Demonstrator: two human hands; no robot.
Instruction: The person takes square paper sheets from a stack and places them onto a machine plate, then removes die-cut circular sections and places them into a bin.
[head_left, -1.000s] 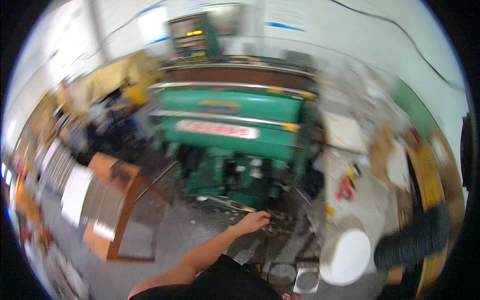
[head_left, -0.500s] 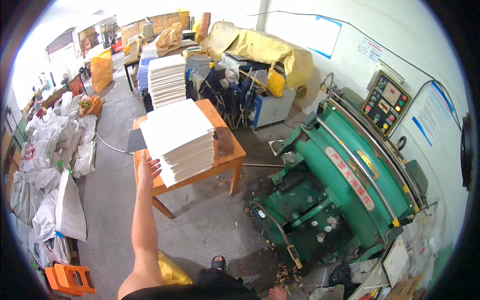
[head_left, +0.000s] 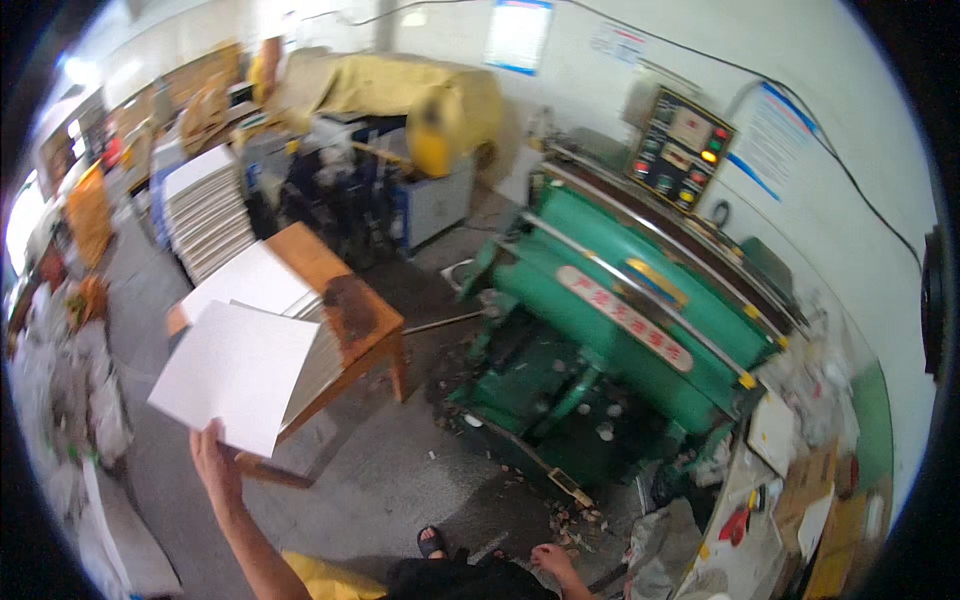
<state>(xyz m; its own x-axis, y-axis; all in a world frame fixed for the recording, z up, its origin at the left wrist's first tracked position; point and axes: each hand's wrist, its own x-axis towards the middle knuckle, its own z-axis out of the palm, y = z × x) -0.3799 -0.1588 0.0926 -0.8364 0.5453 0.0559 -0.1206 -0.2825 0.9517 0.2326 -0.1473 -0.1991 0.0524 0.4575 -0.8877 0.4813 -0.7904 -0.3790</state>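
Note:
My left hand [head_left: 212,447] is closed on the near edge of a white cardboard sheet [head_left: 240,370], fingers partly hidden by it. The sheet is tilted and held in front of a stack of similar white sheets [head_left: 250,280], covering part of it. That stack rests on a small wooden table [head_left: 310,250]. My right hand [head_left: 548,558] is low near my body at the bottom edge, small and a little blurred. It holds nothing I can see, its fingers loosely bent and slightly apart.
A large green press machine [head_left: 560,240] stands to the right, its control panel [head_left: 685,150] on the wall side. Another tall sheet stack [head_left: 205,215] is behind the table. White sacks [head_left: 70,370] line the left. A side surface with red-handled scissors [head_left: 735,525] is at lower right.
My left hand has taken hold of a cardboard sheet and drawn it off the stack toward me. The view has turned right; my right hand shows more fully.

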